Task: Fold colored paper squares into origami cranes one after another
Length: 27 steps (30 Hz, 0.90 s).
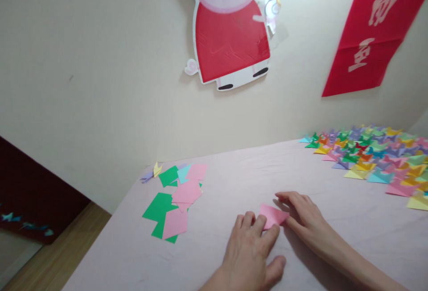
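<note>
A folded piece of pink paper (272, 216) lies on the pale cloth surface between my two hands. My left hand (249, 246) rests with spread fingers along its left and lower edge, fingertips down on the paper and thumb held apart. At the pointed right corner of the paper is the thumb of my right hand (306, 217). That hand's other fingers stretch out past the far side, apart from the thumb and gripping nothing. Whether the right thumb presses the corner or only touches it I cannot tell.
To the left lie loose green paper squares (157, 208) and pink paper squares (175, 223), with a small yellow folded paper (157, 169) behind. Rows of colourful folded paper pieces (374, 152) cover the far right. A wall with a cartoon pig cutout (232, 41) and red banner (371, 32) stands behind.
</note>
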### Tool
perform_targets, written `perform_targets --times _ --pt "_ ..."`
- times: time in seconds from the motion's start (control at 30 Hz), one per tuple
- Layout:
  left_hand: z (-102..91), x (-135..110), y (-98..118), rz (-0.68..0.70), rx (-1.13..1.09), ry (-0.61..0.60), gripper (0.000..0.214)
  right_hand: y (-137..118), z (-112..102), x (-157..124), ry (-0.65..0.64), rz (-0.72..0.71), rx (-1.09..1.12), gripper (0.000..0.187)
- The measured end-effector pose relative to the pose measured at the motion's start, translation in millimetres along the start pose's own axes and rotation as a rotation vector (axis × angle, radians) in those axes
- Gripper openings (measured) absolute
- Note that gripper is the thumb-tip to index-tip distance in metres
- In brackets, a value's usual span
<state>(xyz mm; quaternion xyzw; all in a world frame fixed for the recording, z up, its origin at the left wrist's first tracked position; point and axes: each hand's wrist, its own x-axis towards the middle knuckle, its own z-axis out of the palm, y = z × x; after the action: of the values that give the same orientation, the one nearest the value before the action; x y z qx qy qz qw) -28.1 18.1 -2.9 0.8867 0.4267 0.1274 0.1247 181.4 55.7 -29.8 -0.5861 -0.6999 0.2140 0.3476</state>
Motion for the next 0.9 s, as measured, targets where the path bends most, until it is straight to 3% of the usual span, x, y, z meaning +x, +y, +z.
perform_targets --times 0.2,0.4,0.53,0.7,0.9 --pt "9.9 -1.2 -3.4 0.016 0.040 0.002 0.051 -0.7 -2.7 -4.9 -0.012 -0.011 -0.020 0.049" --pt "12.2 -4.4 -6.3 0.034 0.027 0.031 0.057 -13.5 -5.0 -2.5 -0.107 -0.081 -0.128 0.011" --pt "8.1 -14.0 -12.8 0.038 -0.045 0.053 0.060 -12.7 -3.9 1.9 -0.120 -0.114 -0.135 0.015" --pt "9.3 -26.4 -21.3 0.002 -0.150 0.091 0.045 -5.8 -5.5 4.0 -0.169 -0.110 -0.106 0.018" --pt "8.5 -23.9 -21.8 -0.025 -0.205 0.063 0.049 -2.4 -3.7 3.6 -0.158 -0.117 -0.125 0.020"
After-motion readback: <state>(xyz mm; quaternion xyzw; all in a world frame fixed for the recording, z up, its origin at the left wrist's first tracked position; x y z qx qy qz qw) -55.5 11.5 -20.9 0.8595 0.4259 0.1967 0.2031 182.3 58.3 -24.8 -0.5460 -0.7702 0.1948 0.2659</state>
